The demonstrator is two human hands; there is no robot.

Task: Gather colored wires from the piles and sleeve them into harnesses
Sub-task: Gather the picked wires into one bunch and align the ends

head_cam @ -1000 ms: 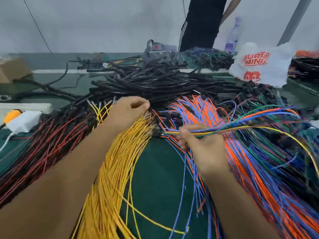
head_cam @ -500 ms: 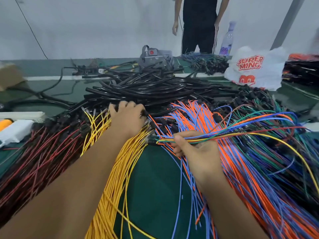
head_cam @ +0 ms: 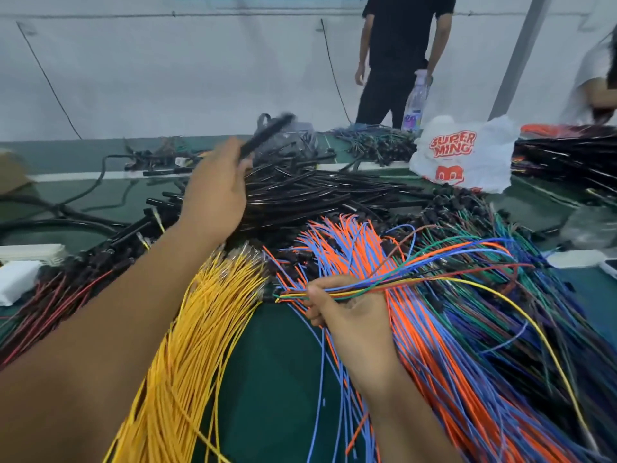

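My right hand (head_cam: 350, 312) grips a bundle of mixed colored wires (head_cam: 417, 279) that fans out to the right over the orange and blue wire pile (head_cam: 434, 345). My left hand (head_cam: 217, 192) is raised above the pile of black sleeves (head_cam: 317, 192) and holds one black sleeve (head_cam: 267, 133), which points up and to the right and looks blurred. Below my left forearm lies the yellow wire pile (head_cam: 187, 345). A red and black wire pile (head_cam: 56, 295) lies at the left, and green and dark blue wires (head_cam: 500, 248) at the right.
The green table (head_cam: 277, 379) shows between the yellow and blue piles. A white plastic bag (head_cam: 467, 155) and a bottle (head_cam: 415, 101) stand at the back right. A person in black (head_cam: 400, 55) stands behind the table; another person's arm (head_cam: 597, 91) shows at far right.
My left hand has lifted from the yellow wire ends up over the black sleeve pile and now holds a black sleeve. My right hand keeps its grip on the mixed bundle.
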